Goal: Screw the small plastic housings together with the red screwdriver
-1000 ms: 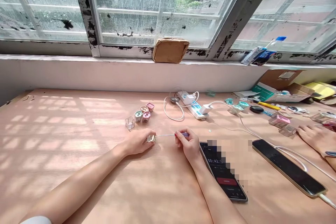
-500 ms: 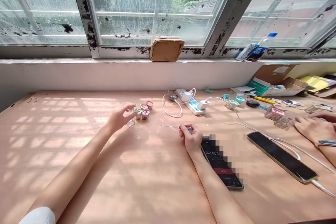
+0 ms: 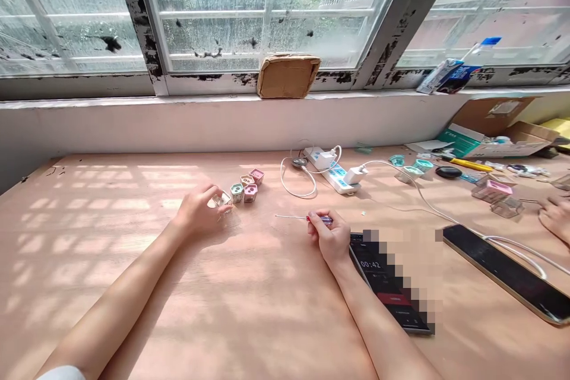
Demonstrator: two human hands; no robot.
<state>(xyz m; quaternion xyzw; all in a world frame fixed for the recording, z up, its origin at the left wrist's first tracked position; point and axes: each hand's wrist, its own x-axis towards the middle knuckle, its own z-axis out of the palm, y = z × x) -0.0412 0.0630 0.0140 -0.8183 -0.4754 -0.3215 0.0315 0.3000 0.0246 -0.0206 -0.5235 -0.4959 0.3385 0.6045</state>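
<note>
A slim screwdriver with a red and purple handle is in my right hand, its thin shaft pointing left above the table. My left hand has its thumb and fingers around a small clear box with a cream top, which is low at the table. Just right of that box is a cluster of similar small boxes: a green-topped box, a dark pink-topped box, a cream-orange one and a pink one. My left fingertips are partly blurred.
A power strip with white chargers lies at the back. Beside my right forearm is a phone showing a timer; farther right lies another phone. Another person's hand is near pink and clear boxes. Teal-topped boxes stand behind.
My left hand has lowered and closed in around the cream-topped box, with the cream part now down on the clear part. My right hand keeps the screwdriver. The view has shifted slightly.
</note>
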